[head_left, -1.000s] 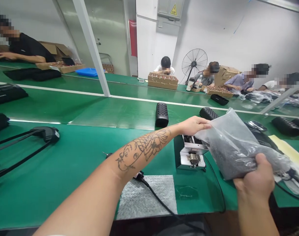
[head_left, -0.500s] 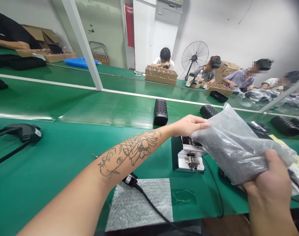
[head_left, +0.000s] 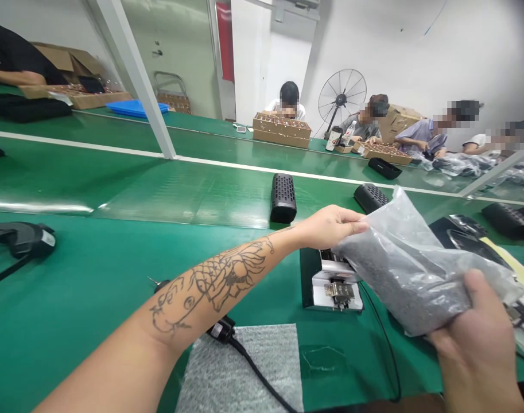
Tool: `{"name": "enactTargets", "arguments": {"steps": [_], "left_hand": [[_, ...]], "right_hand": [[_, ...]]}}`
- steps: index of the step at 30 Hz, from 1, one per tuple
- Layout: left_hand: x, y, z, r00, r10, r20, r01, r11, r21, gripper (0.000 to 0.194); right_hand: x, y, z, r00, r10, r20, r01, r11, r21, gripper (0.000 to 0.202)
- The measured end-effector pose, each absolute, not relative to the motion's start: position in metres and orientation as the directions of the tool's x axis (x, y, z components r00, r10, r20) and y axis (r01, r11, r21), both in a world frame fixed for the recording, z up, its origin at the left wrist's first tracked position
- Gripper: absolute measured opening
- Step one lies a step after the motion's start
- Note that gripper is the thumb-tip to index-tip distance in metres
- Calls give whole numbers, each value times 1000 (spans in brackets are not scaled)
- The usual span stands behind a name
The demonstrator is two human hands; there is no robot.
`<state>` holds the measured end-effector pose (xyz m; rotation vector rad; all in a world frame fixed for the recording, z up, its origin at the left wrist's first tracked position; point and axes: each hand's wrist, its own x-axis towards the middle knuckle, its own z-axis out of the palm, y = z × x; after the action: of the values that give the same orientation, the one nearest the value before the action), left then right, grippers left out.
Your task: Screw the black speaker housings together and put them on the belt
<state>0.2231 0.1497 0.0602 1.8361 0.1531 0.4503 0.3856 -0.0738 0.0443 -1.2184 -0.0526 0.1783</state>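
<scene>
A translucent plastic bag (head_left: 416,269) full of small dark grey contents hangs tilted between my two hands. My left hand (head_left: 337,223) pinches its upper left edge, above a small black and silver machine (head_left: 337,281) on the green table. At the lower right, my right hand (head_left: 477,321) is wrapped round the bag's bottom and side, thumb on top. What exactly lies inside the bag is too small to tell. A black tool with a cable (head_left: 221,330) is partly hidden beneath my left forearm, over a grey fibrous mat (head_left: 244,373).
Black perforated housings (head_left: 283,198) stand along the green belt beyond the table (head_left: 93,275). A black cabled device (head_left: 24,238) lies at the left. Dark parts and yellow paper lie behind the bag. Across the belt, several people sit by cardboard boxes (head_left: 281,131).
The view has shifted slightly. Both hands still hold the bag, which sits a little lower in the view. My left forearm has moved slightly left and down.
</scene>
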Motion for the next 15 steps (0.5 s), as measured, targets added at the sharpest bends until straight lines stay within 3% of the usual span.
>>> {"name": "enactTargets", "arguments": {"steps": [7,15], "left_hand": [[216,152,53,912,367,182,-39,-363,931,48],[232,153,65,947,256,196,-80,-403,912,43]], "right_hand": [[389,-73,32,995,93,-24,-55,344,-937,34],[392,-72,12,996,89,-25,-55,361,-931,34]]}}
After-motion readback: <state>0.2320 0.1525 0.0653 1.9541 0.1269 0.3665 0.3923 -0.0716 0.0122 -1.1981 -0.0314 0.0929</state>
